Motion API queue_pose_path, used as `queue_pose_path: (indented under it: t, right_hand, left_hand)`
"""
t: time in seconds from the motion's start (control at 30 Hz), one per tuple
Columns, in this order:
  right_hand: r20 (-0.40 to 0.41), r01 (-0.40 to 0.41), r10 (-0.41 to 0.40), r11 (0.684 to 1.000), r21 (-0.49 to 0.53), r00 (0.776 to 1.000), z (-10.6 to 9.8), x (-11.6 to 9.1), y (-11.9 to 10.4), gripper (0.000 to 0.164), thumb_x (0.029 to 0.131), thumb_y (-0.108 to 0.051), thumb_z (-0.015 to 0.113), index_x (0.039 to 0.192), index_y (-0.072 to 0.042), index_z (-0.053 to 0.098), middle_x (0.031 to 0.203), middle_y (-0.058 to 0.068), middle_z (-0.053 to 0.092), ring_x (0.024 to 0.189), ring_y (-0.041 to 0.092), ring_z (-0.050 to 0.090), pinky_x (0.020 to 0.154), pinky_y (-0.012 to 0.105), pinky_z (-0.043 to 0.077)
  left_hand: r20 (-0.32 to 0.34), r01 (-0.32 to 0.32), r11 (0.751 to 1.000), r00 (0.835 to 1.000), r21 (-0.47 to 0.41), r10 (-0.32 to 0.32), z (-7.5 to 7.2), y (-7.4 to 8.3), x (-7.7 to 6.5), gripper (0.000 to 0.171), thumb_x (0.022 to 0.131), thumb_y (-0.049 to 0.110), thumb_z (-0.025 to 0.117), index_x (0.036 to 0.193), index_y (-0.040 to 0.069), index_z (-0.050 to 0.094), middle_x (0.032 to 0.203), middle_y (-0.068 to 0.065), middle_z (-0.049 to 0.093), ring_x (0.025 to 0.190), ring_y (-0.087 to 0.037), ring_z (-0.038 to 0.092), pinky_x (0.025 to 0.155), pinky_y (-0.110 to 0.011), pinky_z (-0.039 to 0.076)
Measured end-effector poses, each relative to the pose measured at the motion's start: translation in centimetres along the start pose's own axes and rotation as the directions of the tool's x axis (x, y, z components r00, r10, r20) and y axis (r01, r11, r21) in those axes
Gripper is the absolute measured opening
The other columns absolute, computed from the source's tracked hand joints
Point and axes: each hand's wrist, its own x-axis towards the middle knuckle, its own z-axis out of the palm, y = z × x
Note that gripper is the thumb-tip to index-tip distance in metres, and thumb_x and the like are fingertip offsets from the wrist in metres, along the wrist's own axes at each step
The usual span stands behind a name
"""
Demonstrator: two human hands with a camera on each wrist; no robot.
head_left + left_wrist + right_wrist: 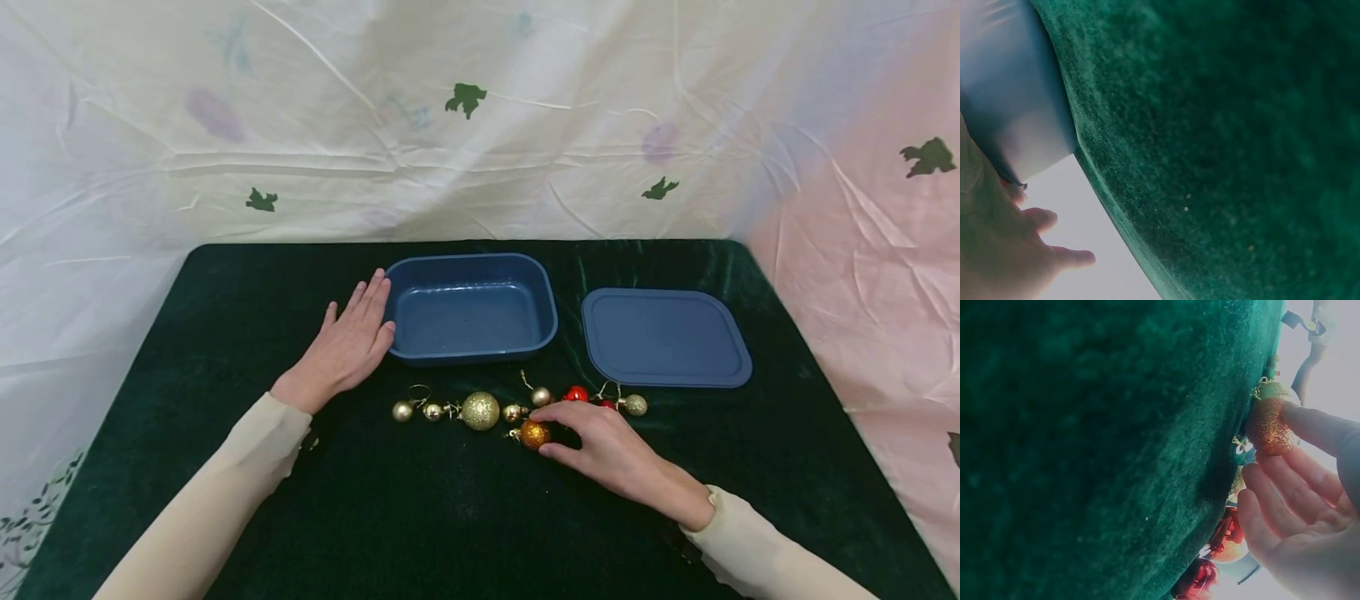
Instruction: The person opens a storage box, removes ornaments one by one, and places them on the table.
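My right hand (606,446) pinches an orange glitter bauble (535,434) between thumb and fingers, at the near side of a row of small baubles. In the right wrist view the orange bauble (1270,425) shows its gold cap and loop, with the thumb across it. My left hand (347,337) lies with straight fingers against the left wall of a blue rectangular container (472,357). The container stands uncovered, and its inside shows no contents. The left wrist view has the container's outer wall (1022,87) beside the fingers (1072,257).
A large gold glitter bauble (480,412) and several smaller gold ones lie in the row, left of red baubles (575,394) partly hidden by the right hand. A blue lid (667,337) lies flat right of the container. Dark green cloth (420,517) covers the table.
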Motion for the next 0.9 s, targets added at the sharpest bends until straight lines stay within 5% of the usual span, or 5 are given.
queue_pose_path:
  t: [0.9]
  right_hand:
    - [-0.011,-0.006,0.006,1.0,-0.027,1.0,0.0,0.17,-0.28,0.044,0.09,-0.028,0.081,0.131,-0.017,0.068,0.129,-0.001,0.07,0.116,0.016,0.067,0.094,0.043,0.057]
  left_hand:
    - [-0.001,0.012,0.999,1.0,-0.047,-0.012,0.05,-0.42,-0.25,0.068,0.112,0.039,0.03,0.168,0.013,0.0,0.173,-0.001,-0.012,0.159,-0.039,-0.001,0.119,-0.073,0.006]
